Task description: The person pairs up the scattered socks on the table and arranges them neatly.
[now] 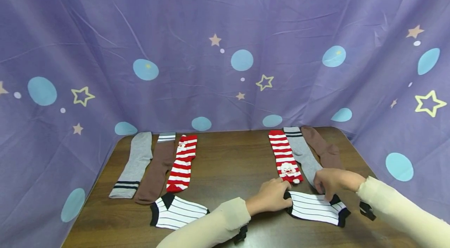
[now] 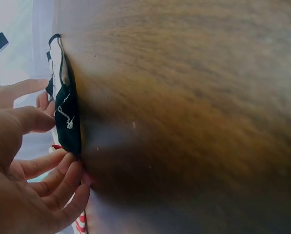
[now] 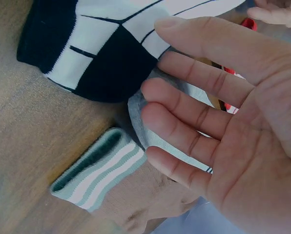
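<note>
Fingers [image 2: 43,165] of left hand [image 1: 270,196]: half bent, thumb well apart, touching cuff [image 2: 70,117], no firm grip evident | right hand [image 1: 330,181]: loosely spread, holding nothing, beside black heel [image 3: 111,73] | white striped sock [image 1: 314,207]: flat on worktop [image 1: 232,162], between hands, lengthwise left to right, cuff nearer left

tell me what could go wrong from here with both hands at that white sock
The right hand, close to the neighboring gray sock, might drag it along. The left hand, beside the red-striped sock, could nudge that. The thin-lined white sock might crease if pulled unevenly.
</note>
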The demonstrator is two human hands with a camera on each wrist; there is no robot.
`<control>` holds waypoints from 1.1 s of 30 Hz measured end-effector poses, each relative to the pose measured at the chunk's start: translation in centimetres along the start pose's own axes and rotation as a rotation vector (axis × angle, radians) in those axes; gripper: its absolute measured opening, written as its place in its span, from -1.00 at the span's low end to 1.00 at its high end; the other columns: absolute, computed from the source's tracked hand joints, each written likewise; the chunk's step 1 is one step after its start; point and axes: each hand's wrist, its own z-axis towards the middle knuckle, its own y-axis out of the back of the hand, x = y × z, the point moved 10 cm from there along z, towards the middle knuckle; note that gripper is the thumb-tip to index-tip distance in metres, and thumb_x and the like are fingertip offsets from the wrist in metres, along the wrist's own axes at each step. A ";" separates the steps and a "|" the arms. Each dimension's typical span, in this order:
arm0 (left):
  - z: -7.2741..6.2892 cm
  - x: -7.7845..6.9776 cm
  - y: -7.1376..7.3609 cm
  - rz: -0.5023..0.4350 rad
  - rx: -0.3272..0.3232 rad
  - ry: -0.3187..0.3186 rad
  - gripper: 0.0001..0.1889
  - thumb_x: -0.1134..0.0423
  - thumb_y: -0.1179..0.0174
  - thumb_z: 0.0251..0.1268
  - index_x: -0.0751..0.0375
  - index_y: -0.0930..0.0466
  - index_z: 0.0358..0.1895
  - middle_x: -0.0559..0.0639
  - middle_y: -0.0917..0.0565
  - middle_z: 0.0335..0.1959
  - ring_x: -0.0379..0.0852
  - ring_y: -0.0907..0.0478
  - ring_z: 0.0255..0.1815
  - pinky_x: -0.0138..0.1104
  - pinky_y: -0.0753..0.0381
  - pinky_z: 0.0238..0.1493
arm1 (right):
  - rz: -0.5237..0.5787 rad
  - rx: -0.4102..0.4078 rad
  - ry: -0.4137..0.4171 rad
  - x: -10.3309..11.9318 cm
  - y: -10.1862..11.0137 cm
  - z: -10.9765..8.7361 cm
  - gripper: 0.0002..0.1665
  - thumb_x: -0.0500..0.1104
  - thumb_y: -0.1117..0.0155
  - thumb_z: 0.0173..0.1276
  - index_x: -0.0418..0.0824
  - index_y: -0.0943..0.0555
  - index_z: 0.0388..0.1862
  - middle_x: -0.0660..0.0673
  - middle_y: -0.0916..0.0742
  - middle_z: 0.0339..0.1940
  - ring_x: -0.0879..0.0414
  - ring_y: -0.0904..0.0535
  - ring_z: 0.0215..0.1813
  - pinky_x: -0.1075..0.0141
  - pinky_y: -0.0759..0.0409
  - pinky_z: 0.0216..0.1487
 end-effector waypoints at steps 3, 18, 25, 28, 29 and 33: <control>0.2 -0.2 0.0 0.050 -0.005 0.008 -0.71 0.00 -0.39 0.13 -0.04 -0.73 -0.09 -0.20 -0.66 -0.22 -0.28 -0.56 -0.23 -0.43 -0.45 -0.36 | -0.043 -0.016 -0.008 0.0 0.0 0.0 -0.72 -0.36 -0.60 -0.25 -0.11 -0.65 -0.62 0.19 -0.58 -0.64 0.39 -0.32 -0.54 0.45 -0.35 -0.51; 0.5 -0.7 -0.5 0.095 -0.030 0.034 -0.81 0.07 -0.46 -0.03 -0.07 -0.61 -0.46 -0.21 -0.54 -0.39 -0.27 -0.43 -0.39 -0.42 -0.30 -0.50 | -0.146 -0.093 -0.117 -1.1 -0.2 -0.6 -0.65 -0.37 -0.53 -0.26 -0.03 -0.53 -0.74 0.23 -0.48 -0.70 0.34 -0.30 -0.56 0.43 -0.30 -0.56; 0.6 -0.8 -0.9 0.012 -0.027 0.035 -0.80 0.14 -0.44 -0.05 -0.06 -0.54 -0.48 -0.27 -0.52 -0.53 -0.35 -0.42 -0.52 -0.44 -0.25 -0.58 | -0.105 -0.161 -0.014 -0.4 0.4 -1.2 -0.66 -0.41 -0.44 -0.29 -0.02 -0.50 -0.77 0.28 -0.42 -0.73 0.40 -0.23 -0.60 0.49 -0.21 -0.60; 0.6 -0.8 -0.8 -0.044 -0.022 0.039 -0.79 0.17 -0.44 -0.03 -0.05 -0.53 -0.50 -0.29 -0.51 -0.62 -0.38 -0.39 -0.58 -0.46 -0.23 -0.62 | -0.069 -0.152 -0.020 -0.7 0.4 -1.4 -0.68 -0.42 -0.44 -0.30 -0.05 -0.53 -0.74 0.27 -0.45 -0.72 0.40 -0.25 -0.59 0.48 -0.25 -0.59; 0.6 -0.8 -0.7 -0.063 -0.018 0.041 -0.79 0.18 -0.44 -0.03 -0.04 -0.53 -0.50 -0.29 -0.51 -0.64 -0.38 -0.38 -0.60 -0.46 -0.23 -0.63 | -0.055 -0.141 -0.033 -0.8 0.3 -1.5 -0.69 -0.42 -0.44 -0.29 -0.06 -0.55 -0.73 0.25 -0.47 -0.71 0.39 -0.27 -0.59 0.47 -0.27 -0.58; 0.4 -0.5 -0.3 -0.131 -0.018 0.035 -0.83 0.23 -0.45 -0.02 0.02 -0.60 -0.46 -0.26 -0.57 -0.62 -0.37 -0.40 -0.59 -0.50 -0.24 -0.60 | -0.019 -0.107 -0.066 -1.4 0.0 -1.6 -0.70 -0.45 -0.49 -0.30 -0.10 -0.60 -0.69 0.22 -0.53 -0.68 0.36 -0.32 -0.57 0.44 -0.35 -0.55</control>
